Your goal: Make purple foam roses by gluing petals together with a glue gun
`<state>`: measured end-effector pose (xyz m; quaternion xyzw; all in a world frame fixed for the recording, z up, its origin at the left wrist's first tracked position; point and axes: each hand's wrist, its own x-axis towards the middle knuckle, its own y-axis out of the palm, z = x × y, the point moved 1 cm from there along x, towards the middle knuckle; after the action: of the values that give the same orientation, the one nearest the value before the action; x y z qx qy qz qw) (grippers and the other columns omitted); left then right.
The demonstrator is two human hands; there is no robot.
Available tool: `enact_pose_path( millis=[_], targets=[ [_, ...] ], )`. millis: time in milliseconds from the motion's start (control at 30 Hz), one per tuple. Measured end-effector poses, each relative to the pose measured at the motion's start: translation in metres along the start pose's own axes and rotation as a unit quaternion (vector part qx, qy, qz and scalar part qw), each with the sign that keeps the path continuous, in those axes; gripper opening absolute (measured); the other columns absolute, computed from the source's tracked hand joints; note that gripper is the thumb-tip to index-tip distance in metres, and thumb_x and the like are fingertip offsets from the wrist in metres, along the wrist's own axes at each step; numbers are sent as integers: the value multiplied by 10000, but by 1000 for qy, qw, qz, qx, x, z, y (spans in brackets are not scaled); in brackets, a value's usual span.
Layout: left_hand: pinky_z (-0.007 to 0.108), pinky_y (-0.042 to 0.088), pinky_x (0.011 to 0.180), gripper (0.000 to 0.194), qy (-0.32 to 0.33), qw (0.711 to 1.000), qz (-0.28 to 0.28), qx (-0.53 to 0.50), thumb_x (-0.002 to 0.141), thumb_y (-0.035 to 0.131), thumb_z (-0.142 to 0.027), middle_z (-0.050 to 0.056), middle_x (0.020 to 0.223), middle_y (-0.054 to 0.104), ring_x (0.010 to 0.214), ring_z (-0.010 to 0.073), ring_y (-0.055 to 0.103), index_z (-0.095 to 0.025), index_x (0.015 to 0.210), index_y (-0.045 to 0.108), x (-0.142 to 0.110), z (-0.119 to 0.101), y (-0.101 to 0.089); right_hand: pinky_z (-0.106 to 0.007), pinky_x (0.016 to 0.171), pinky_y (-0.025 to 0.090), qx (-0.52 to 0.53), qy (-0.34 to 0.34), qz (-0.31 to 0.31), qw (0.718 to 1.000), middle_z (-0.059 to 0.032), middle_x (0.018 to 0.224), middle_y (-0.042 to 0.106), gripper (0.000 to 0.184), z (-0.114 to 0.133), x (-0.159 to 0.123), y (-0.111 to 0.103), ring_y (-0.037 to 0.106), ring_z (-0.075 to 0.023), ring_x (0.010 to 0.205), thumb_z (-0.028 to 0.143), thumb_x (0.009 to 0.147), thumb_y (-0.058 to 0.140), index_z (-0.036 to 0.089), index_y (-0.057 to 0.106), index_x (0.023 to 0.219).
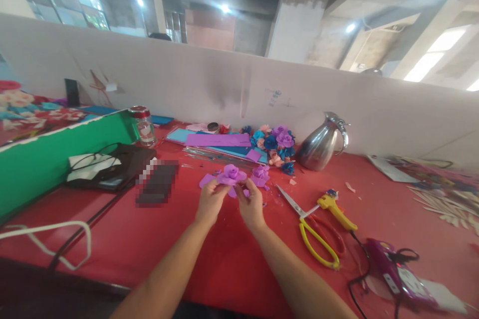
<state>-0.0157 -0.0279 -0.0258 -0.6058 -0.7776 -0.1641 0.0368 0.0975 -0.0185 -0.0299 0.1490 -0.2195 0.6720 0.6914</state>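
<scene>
Between my two hands is a purple paper flower (pixel 231 174), held above the red table. My left hand (pixel 211 202) pinches its left edge with thumb and fingers closed. On the other side my right hand (pixel 251 204) grips the flower's lower right petals, its fingers bent. Just behind lies a second purple flower (pixel 261 174) with loose petals around it. A flat purple paper piece (pixel 207 180) rests left of my fingers. Scissors (pixel 302 214) with yellow and red handles lie partly spread to the right, near a yellow glue gun (pixel 337 209).
Purple paper strips (pixel 217 140) and a heap of paper flowers (pixel 275 142) sit at the back. A steel jug (pixel 320 144) stands right of them, a glass jar (pixel 144 127) left. A phone-like dark object (pixel 157 183), a green panel (pixel 75 159) and a purple power strip (pixel 400 274) flank the work area.
</scene>
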Motion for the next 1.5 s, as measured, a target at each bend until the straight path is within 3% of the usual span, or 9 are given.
enact_pose_path(
  millis=[233, 400, 567, 733, 833, 967, 1167, 1400, 1500],
  targets=[
    [326, 452, 848, 174, -2, 998, 54, -42, 701, 693, -300, 26, 844, 731, 882, 220, 633, -199, 834, 740, -4, -10, 2, -250, 631, 404, -17, -30, -22, 999, 1, 687, 565, 130, -6, -2, -1, 500, -136, 644, 258, 850, 507, 180, 573, 768],
    [295, 478, 746, 135, 0, 998, 50, -30, 664, 724, -292, 5, 736, 695, 766, 192, 621, -189, 752, 722, -5, -13, 2, -244, 627, 407, -42, -80, -32, 995, 0, 701, 585, 104, -2, -3, -4, 516, -132, 648, 194, 846, 498, 180, 582, 785],
    [318, 486, 811, 199, 8, 998, 66, 11, 689, 709, -273, 30, 842, 711, 875, 219, 635, -188, 868, 720, -4, -12, -1, -255, 652, 439, -57, -111, -30, 992, -26, 738, 622, 129, 5, -3, -5, 562, -147, 689, 198, 859, 485, 177, 610, 840],
    [355, 445, 942, 285, -9, 997, 78, -26, 666, 729, -224, 58, 991, 711, 1015, 237, 623, -194, 947, 691, -2, -7, 0, -265, 641, 465, -37, -74, -39, 996, -28, 736, 643, 104, 5, -3, -2, 579, -151, 668, 208, 814, 514, 189, 608, 776],
    [336, 476, 887, 364, -36, 994, 74, -77, 651, 738, -198, 54, 1002, 715, 972, 219, 644, -202, 1007, 661, -2, -6, 4, -269, 641, 477, -7, -24, -54, 998, -30, 744, 661, 81, 4, -3, 1, 595, -154, 668, 219, 787, 538, 190, 613, 784],
    [301, 491, 823, 321, -52, 993, 58, -85, 639, 742, -206, 61, 963, 728, 925, 212, 657, -184, 954, 684, -3, -7, 8, -265, 622, 479, 7, 28, -65, 997, -33, 755, 673, 118, 3, -3, 3, 608, -156, 672, 242, 784, 544, 181, 626, 842],
    [306, 489, 808, 294, -83, 987, 24, -138, 603, 770, -235, 61, 907, 734, 876, 208, 659, -175, 888, 728, -2, -12, 11, -269, 649, 487, 17, 38, -70, 997, -38, 760, 671, 124, 4, -3, 3, 606, -152, 678, 261, 796, 560, 166, 630, 833],
    [227, 465, 740, 198, -86, 983, 1, -161, 564, 800, -198, -3, 742, 700, 736, 120, 620, -183, 749, 730, 0, -7, 8, -267, 643, 483, 11, 27, -46, 999, -30, 749, 678, 130, 3, -5, 5, 610, -153, 665, 254, 799, 565, 167, 651, 844],
    [228, 462, 715, 190, -85, 984, -9, -155, 566, 801, -207, -4, 722, 689, 720, 120, 611, -175, 738, 728, 0, -3, 7, -268, 638, 480, -2, 15, -39, 999, -25, 730, 673, 125, 4, -6, 5, 606, -155, 660, 245, 804, 551, 183, 660, 812]
  ],
)
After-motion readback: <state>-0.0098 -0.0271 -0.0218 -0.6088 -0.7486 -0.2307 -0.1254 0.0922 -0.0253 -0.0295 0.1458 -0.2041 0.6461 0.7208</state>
